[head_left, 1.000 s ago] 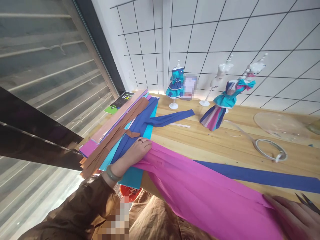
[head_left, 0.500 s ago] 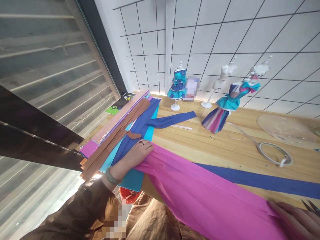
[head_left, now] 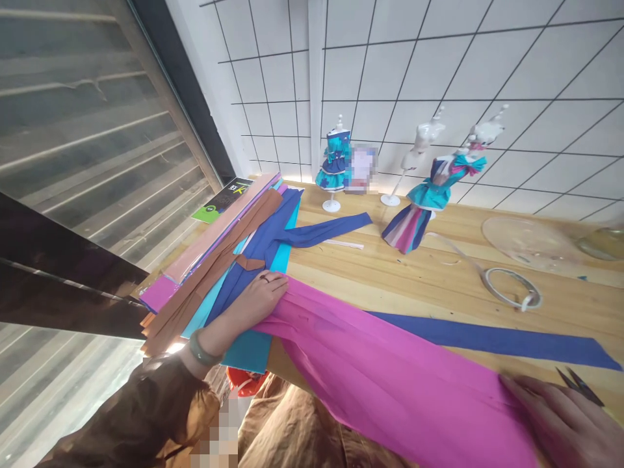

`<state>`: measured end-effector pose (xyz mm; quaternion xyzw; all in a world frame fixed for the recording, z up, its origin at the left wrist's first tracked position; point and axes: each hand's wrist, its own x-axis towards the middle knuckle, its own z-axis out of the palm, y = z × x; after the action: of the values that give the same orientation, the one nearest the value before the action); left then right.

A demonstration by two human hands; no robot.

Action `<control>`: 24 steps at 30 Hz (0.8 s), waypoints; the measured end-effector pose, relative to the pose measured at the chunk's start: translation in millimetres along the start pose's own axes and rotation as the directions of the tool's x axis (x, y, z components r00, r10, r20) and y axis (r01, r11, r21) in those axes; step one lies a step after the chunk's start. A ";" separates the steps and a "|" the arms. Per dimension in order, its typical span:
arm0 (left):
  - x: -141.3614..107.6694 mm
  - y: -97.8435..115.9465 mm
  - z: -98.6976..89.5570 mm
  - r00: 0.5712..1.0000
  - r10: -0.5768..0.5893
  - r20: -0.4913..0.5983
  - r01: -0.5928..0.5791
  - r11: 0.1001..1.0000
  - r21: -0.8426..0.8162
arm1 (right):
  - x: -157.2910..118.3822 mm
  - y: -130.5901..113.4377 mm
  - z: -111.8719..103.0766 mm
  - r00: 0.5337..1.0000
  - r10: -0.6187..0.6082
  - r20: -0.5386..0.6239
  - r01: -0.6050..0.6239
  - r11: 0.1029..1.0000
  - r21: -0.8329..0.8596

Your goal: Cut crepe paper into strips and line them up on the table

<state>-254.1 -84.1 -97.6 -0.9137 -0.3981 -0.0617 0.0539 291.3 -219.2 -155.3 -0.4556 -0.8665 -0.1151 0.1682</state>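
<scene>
A long pink sheet [head_left: 390, 364] stretches across the front of the table and hangs over its edge. My left hand [head_left: 260, 299], with a ring and a bangle, is closed on the sheet's left end, above blue and turquoise sheets. At the lower right, my right hand [head_left: 550, 409] lies on the other end, its fingers extended and somewhat blurred. A blue strip [head_left: 487, 339] runs behind the pink sheet. Scissors [head_left: 580, 387] lie partly hidden beyond my right hand, their blades showing.
Folded brown paper [head_left: 214, 273] and other coloured sheets are piled at the left. Small dress forms stand along the back, one in a turquoise and blue dress [head_left: 334, 159]. A tape roll [head_left: 511, 288] and a clear plate [head_left: 529, 242] lie at the right.
The view has shifted right, so most things appear farther left. More of the scissors and of the blue strip's right end shows. Both hands remain at the pink sheet.
</scene>
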 end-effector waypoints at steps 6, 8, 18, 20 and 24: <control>11.6 16.1 -18.4 0.997 -0.034 0.063 0.031 0.998 0.050 | 9.6 -23.6 -19.0 0.975 0.179 0.135 -0.180 0.984 -0.003; 13.1 17.7 -17.5 0.999 -0.024 0.048 0.020 0.996 0.084 | 15.1 -31.7 -23.2 0.964 0.229 0.137 -0.230 0.973 -0.011; 13.1 11.9 -1.1 1.000 0.031 0.003 -0.031 0.976 0.214 | 19.9 -38.4 -30.8 0.935 0.337 0.109 -0.337 0.941 -0.018; 13.5 13.6 -2.0 1.000 0.021 -0.002 -0.020 0.977 0.214 | 23.1 -39.5 -32.5 0.929 0.354 0.110 -0.354 0.935 -0.025; 14.3 16.9 -3.2 1.000 -0.006 0.015 0.002 0.978 0.207 | 35.6 -40.8 -39.0 0.913 0.379 0.152 -0.370 0.925 -0.087</control>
<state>-232.3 -85.7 -93.1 -0.9028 -0.4046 -0.0132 0.1453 246.0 -228.9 -107.4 -0.6256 -0.7707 -0.0667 0.1014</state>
